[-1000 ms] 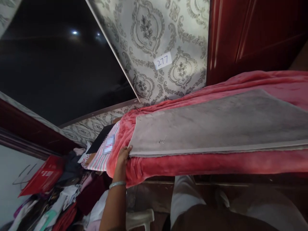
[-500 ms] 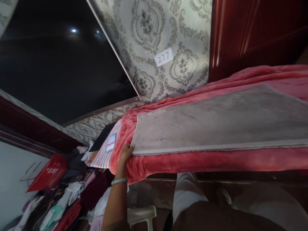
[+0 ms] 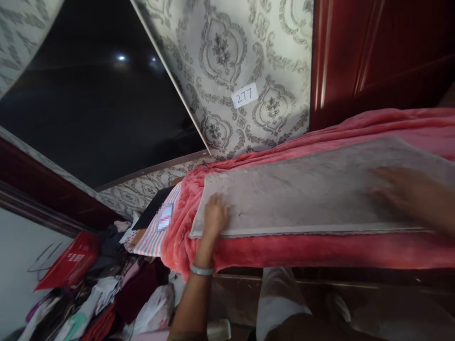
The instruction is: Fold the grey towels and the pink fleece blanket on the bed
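Observation:
A long grey cloth (image 3: 295,199) lies flat over a red plush blanket (image 3: 284,251), its pale hemmed edge running along the near side. On its left end rests my left hand (image 3: 216,215), wearing a bangle, fingers slightly blurred and apart, gripping nothing that I can see. Farther right, my right hand (image 3: 401,192) is over the same cloth, smeared by motion, with its fingers stretched out and spread. Small loose threads (image 3: 242,214) show on the cloth beside my left hand.
A large dark screen (image 3: 117,104) stands at the back left, beside patterned wallpaper with a paper label (image 3: 245,95) reading 277. Striped fabric (image 3: 151,241) sticks out left of the blanket. Below lie piled clothes (image 3: 142,289) and a red basket (image 3: 73,258).
My left hand has let go of the cloth's near left corner and moved right onto its surface. My right hand has come into view from the right. The view has shifted slightly.

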`<state>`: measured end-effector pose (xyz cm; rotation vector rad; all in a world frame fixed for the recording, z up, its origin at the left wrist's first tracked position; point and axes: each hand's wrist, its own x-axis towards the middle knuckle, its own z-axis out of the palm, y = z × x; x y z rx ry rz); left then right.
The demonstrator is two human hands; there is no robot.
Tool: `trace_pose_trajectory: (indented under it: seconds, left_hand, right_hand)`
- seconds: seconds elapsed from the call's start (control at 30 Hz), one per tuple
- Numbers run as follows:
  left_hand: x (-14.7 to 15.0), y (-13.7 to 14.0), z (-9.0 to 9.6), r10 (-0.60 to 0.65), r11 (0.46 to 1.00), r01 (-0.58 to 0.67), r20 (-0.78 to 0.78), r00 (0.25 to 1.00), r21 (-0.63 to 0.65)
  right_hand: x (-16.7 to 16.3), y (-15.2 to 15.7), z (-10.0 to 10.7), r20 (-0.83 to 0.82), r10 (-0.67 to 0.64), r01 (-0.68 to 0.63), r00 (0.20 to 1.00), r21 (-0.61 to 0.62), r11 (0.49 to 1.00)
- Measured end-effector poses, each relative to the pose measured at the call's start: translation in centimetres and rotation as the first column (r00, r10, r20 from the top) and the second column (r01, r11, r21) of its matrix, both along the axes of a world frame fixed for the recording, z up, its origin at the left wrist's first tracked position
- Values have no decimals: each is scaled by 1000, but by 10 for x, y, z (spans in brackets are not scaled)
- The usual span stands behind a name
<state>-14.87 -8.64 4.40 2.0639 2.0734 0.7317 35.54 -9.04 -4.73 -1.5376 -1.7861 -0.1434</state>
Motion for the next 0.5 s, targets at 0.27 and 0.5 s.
trace_pose_trajectory:
  seconds: [0.27, 0.5]
  left_hand:
    - [43, 9, -51, -208, 964, 122, -385, 899, -236]
    - [40, 9, -50, -207, 965, 118, -401, 893, -234]
  right_hand:
    - [-96, 14, -32, 153, 251, -190, 956, -328, 925]
    - [-87, 15, -36, 160, 243, -176, 957, -345, 922]
